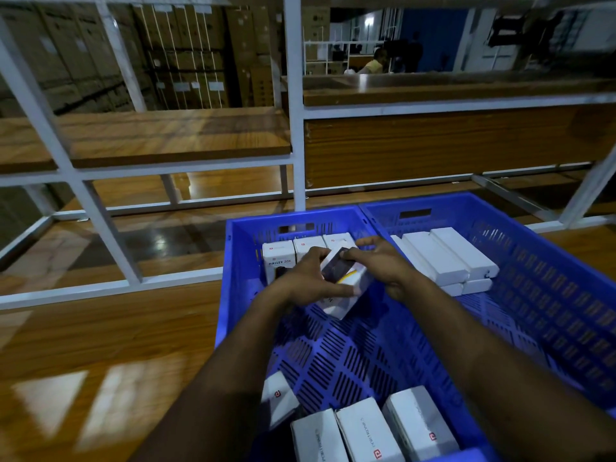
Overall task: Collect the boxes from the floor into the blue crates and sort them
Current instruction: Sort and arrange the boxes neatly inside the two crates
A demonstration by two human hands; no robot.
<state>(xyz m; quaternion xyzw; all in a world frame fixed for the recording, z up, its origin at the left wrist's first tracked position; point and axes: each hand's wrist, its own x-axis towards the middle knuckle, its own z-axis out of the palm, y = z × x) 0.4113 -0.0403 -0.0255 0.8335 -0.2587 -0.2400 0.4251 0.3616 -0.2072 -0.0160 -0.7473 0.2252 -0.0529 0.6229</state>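
Observation:
Both hands hold one small white box with a dark printed face, tilted above the far end of the near blue crate. My left hand grips its left side and my right hand grips its right end. Behind the held box, a row of white boxes stands upright against the crate's far wall. Several more white boxes lie at the crate's near end. A second blue crate to the right holds stacked plain white boxes.
A white metal rack with wooden shelves stands just beyond the crates. Glossy wooden floor stretches to the left. Stacked cardboard cartons fill the background, and a person sits far behind the rack.

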